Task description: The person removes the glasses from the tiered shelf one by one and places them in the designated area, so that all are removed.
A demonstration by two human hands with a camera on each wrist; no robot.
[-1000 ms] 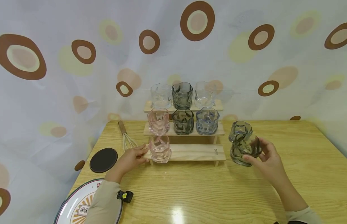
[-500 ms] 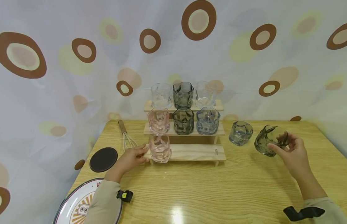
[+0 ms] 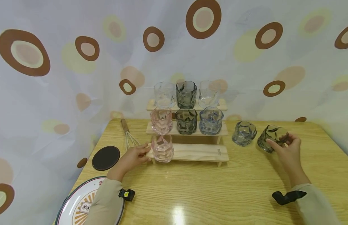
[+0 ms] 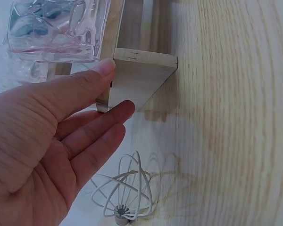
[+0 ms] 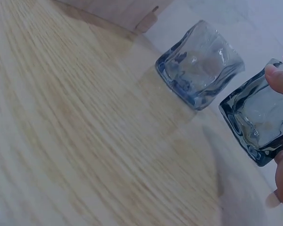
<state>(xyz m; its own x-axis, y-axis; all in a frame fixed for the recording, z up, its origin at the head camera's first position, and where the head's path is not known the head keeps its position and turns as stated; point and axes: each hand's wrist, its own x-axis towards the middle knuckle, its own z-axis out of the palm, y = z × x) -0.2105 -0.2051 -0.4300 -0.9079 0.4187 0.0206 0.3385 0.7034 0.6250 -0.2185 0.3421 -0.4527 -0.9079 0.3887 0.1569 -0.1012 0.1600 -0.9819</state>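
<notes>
Our right hand [image 3: 287,150] pinches the grey glass [image 3: 271,137] by its rim, tilted over the table [image 3: 207,193], just right of the blue glass [image 3: 244,133]. Our left hand [image 3: 131,157] has straight fingers resting on the left end of the wooden rack [image 3: 191,152], by the pink glass [image 3: 162,148]. We judge it best to level the base before setting down and keep it off the blue glass. Open tabletop lies to the right and front; the table edge is well apart.
</notes>
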